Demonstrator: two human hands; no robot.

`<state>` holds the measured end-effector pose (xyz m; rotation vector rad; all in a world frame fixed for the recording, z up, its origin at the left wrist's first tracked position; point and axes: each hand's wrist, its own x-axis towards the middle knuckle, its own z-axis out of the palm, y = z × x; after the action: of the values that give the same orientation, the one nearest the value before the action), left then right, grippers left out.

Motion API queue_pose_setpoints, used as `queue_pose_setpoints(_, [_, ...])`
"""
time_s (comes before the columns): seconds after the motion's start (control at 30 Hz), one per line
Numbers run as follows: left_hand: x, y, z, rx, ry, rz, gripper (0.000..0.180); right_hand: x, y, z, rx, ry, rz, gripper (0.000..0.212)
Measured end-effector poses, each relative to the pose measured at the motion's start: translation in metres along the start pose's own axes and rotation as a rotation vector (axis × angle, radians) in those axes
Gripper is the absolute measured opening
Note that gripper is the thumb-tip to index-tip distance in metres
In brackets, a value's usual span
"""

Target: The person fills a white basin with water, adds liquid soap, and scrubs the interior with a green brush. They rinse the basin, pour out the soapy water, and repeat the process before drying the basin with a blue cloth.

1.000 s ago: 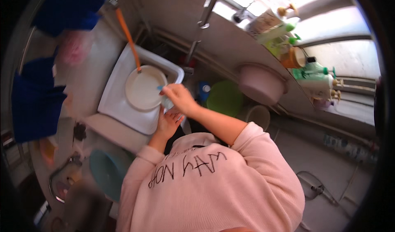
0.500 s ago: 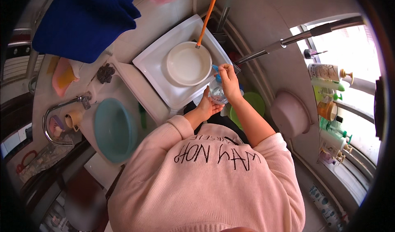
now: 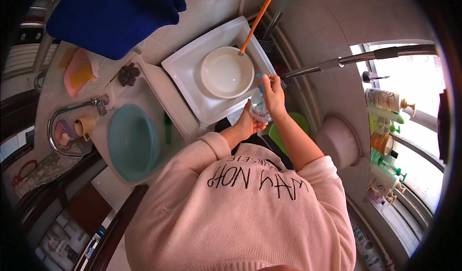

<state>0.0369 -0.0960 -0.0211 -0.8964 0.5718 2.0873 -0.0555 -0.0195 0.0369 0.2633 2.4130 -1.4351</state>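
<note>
Bottle (image 3: 258, 109), clear with blue top, just above and right of frame centre, between both hands. Left hand (image 3: 247, 123) cupped around its lower part, thumb up along the side. Right hand (image 3: 273, 97) closed on the blue top, fingers curled. White round basin (image 3: 206, 82) up and left of the bottle, sitting in white sink (image 3: 184, 75), upper centre. Orange hose (image 3: 258, 18) comes down from the top edge, tip at the basin's upper right rim. Teal basin (image 3: 132, 143) left of centre; pinkish tub (image 3: 339, 143) at right.
</note>
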Motion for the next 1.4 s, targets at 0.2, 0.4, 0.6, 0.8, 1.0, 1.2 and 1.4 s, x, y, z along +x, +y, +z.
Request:
queue_pose_setpoints(0.2, [-0.004, 0.009, 0.008, -0.043, 0.023, 0.083, 0.080, -0.010, -0.030, 0.004, -0.107, 0.046, -0.160, 0.033])
queue_pose_setpoints(0.4, [-0.002, 0.003, 0.005, -0.079, 0.003, 0.141, 0.079, -0.013, -0.033, 0.006, -0.116, 0.026, -0.255, 0.030])
queue_pose_setpoints(0.6, [-0.005, 0.000, 0.002, -0.084, -0.020, 0.124, 0.078, -0.010, -0.021, 0.011, -0.088, 0.038, -0.174, 0.035])
queue_pose_setpoints(0.8, [-0.010, 0.000, 0.001, -0.052, 0.012, 0.101, 0.079, -0.016, -0.026, 0.009, -0.041, -0.001, -0.141, 0.037])
queue_pose_setpoints(1.0, [-0.010, -0.004, 0.004, -0.037, 0.052, 0.093, 0.080, -0.013, -0.016, 0.008, 0.002, 0.000, -0.110, 0.031])
queue_pose_setpoints(1.2, [0.000, 0.002, -0.003, -0.022, -0.014, 0.112, 0.079, -0.011, -0.017, -0.005, 0.243, -0.078, -0.178, 0.031])
queue_pose_setpoints(1.4, [-0.001, 0.008, 0.016, -0.009, 0.000, 0.162, 0.076, -0.016, -0.012, -0.023, 0.197, -0.055, -0.310, 0.037])
